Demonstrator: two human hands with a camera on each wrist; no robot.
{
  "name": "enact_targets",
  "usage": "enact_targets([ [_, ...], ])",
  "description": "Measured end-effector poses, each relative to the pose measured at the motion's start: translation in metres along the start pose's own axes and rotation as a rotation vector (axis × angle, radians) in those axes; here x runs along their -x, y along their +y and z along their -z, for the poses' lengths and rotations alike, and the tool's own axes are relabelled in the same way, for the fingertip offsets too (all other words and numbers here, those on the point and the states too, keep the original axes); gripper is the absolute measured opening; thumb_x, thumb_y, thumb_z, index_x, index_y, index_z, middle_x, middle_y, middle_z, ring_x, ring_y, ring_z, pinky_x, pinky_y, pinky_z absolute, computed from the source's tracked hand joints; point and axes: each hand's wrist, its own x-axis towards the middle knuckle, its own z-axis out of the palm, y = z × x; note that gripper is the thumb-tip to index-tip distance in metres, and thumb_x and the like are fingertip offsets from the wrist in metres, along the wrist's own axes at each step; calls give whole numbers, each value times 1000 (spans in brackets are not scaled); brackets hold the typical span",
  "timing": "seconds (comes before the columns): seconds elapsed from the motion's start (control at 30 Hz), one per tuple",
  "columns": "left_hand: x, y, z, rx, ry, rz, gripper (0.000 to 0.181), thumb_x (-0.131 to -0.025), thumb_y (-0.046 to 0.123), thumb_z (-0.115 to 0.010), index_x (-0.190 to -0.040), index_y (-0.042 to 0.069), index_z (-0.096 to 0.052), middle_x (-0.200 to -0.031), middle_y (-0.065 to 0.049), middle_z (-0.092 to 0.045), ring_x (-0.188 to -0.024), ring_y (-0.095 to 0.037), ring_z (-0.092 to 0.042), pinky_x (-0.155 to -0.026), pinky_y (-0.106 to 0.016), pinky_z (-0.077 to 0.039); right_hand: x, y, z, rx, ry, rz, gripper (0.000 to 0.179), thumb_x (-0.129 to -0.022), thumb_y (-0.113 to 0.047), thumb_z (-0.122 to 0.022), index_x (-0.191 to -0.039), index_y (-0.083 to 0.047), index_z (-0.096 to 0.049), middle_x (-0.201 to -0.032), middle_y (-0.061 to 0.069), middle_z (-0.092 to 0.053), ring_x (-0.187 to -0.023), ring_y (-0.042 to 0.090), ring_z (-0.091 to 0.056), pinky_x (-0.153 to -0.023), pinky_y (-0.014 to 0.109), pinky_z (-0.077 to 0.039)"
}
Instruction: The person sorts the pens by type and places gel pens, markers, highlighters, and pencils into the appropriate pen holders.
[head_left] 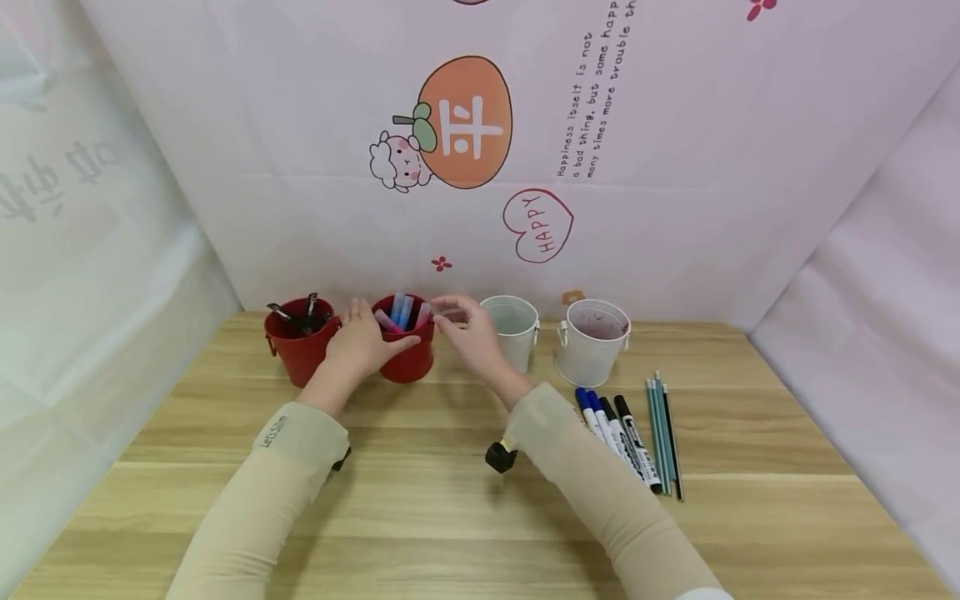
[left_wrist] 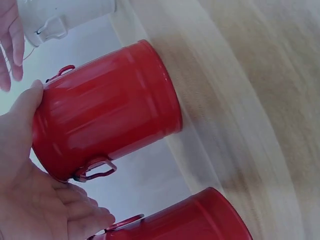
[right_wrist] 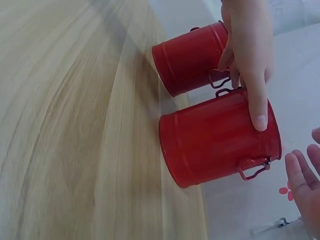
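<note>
Pink and blue pens (head_left: 403, 312), seemingly highlighters or markers, stand in a red bucket (head_left: 410, 363) at the back of the table. My left hand (head_left: 360, 343) is at its left side, thumb laid straight across the bucket near the rim, as the right wrist view shows. Its other fingers extend between this bucket and the left red bucket (head_left: 298, 360), which holds dark slim tools with silvery parts. My right hand (head_left: 474, 337) is beside the pen bucket's right rim, fingers loosely extended, holding nothing. In the head view it overlaps a white bucket (head_left: 516, 343) behind it.
Another white bucket (head_left: 588, 358) stands to the right. In front of it lie blue-capped and black-capped markers (head_left: 621, 437), partly behind my right sleeve, and several pencils (head_left: 662, 437). A white printed sheet (head_left: 675, 242) hangs behind the wooden table (head_left: 420, 508).
</note>
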Motion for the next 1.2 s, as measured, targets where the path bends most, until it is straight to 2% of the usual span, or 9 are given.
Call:
enact_targets([
  [0.1,0,0,1,41,14,-21,121,-90,62,-68,-158,-11,1,-166,-32,-2,-151,-53,-6,-106,-65,-39,2,-1,4,30,-26,3,26,-101,-6,-65,-126,1,-67,-125,13,-67,-112,30,-65,-99,39,-54],
  [0.17,1,0,2,57,38,-48,120,-89,60,-71,-159,-9,-1,-166,-31,-7,-151,-53,-9,-106,-66,-39,3,-2,6,55,-48,7,28,-102,-8,-64,-128,0,-66,-126,13,-67,-114,30,-64,-100,39,-53],
  [0.33,2,9,12,49,102,-132,111,-89,61,-71,-161,0,-12,-161,-30,-24,-146,-51,-24,-103,-68,-42,3,-6,13,110,-88,28,31,-102,-11,-64,-132,-1,-65,-128,11,-67,-116,29,-64,-101,39,-52],
  [0.47,6,17,21,44,164,-158,104,-93,58,-67,-164,8,-11,-161,-26,-30,-141,-49,-36,-101,-67,-45,4,-11,18,152,-119,57,32,-102,-11,-64,-133,-2,-64,-129,11,-67,-117,27,-65,-100,37,-53],
  [0.63,13,25,28,17,269,-193,85,-98,48,-65,-162,10,-24,-146,-27,-52,-114,-45,-61,-85,-56,-57,6,-17,26,203,-149,108,32,-102,-9,-64,-133,0,-63,-129,12,-68,-115,24,-66,-97,35,-54],
  [0.73,15,27,27,20,318,-233,73,-100,43,-64,-158,11,-35,-136,-24,-61,-100,-41,-66,-76,-50,-59,9,-20,32,230,-154,137,30,-102,-8,-64,-132,-2,-64,-127,12,-69,-113,23,-66,-95,34,-55],
  [0.83,17,29,24,48,352,-282,63,-100,39,-65,-154,11,-46,-134,-20,-64,-104,-38,-67,-82,-50,-59,12,-24,41,252,-161,157,29,-102,-8,-64,-131,-3,-66,-125,11,-70,-112,23,-66,-93,35,-55],
  [1.0,20,32,18,77,390,-373,52,-100,33,-67,-145,8,-57,-138,-18,-63,-120,-38,-62,-95,-54,-55,18,-26,56,281,-162,191,26,-102,-8,-65,-127,-2,-68,-121,11,-72,-110,23,-67,-91,36,-57],
  [1.2,23,39,8,83,455,-503,40,-100,29,-67,-131,4,-67,-131,-17,-67,-118,-36,-63,-97,-50,-54,26,-22,73,320,-150,251,20,-99,-6,-67,-118,1,-71,-113,14,-73,-103,25,-69,-85,40,-59],
])
